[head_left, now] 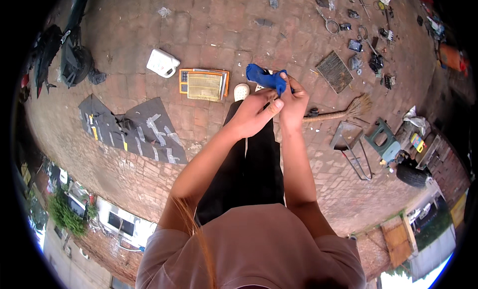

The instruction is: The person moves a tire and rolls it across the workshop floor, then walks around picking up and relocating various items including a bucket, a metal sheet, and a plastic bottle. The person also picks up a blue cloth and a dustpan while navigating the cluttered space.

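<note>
A crumpled blue cloth (264, 77), possibly a glove, is bunched up in front of me above the brick ground. My right hand (295, 102) is closed on its right end, thumb pressed on top, and the rest of the fabric hangs out to the left. Just below, my left hand (255, 114) is closed with curled fingers, its thumb pointing at the right hand. The two hands meet or nearly meet there. Whatever the left fingers pinch is hidden.
Air filters (204, 85) and a white jug (163, 63) lie ahead on the left. A dark taped sheet (132, 130) is at left. To the right are a straw broom (356, 107), a dustpan (347, 136), a green stool (383, 140), a dirty filter panel (334, 71) and scattered parts.
</note>
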{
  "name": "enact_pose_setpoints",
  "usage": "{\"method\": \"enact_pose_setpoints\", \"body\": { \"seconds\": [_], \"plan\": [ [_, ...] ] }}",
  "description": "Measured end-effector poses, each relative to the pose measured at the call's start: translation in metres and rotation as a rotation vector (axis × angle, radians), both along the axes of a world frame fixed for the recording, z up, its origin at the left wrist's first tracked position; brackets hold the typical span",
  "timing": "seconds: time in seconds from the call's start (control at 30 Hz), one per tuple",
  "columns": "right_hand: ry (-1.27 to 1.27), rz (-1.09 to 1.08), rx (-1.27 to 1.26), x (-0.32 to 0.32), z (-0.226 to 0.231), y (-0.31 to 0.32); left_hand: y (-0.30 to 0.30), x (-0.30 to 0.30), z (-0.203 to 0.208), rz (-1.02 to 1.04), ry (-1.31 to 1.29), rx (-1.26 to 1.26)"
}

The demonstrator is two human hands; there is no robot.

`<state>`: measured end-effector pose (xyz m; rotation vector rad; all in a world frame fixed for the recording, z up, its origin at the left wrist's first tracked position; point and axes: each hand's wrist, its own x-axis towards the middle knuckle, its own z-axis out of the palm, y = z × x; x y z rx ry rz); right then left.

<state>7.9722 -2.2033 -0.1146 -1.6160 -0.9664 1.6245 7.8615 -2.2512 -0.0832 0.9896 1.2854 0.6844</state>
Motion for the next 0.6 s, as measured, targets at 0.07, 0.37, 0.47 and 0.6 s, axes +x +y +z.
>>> {"method": "enact_pose_setpoints", "body": {
  "seconds": [0.07, 0.37, 0.47, 0.6],
  "plan": [
    [0.257, -0.207, -0.121, 0.007, 0.003, -0.002, -0.016, 0.004, 0.009, 0.139, -0.058, 0.220],
    [0.070, -0.134, 0.116, 0.022, 0.085, -0.054, -0.014, 0.030, 0.046, 0.042, 0.665, 0.456],
    [-0.406, 0.032, 0.241, 0.034, 0.089, -0.067, -0.018, 0.063, 0.044, -0.016, 0.643, 0.436],
    [-0.354, -0.069, 0.200, 0.083, 0.077, -0.082, -0.025, 0.099, 0.045, -0.217, 0.596, 0.460]
  ]
}}
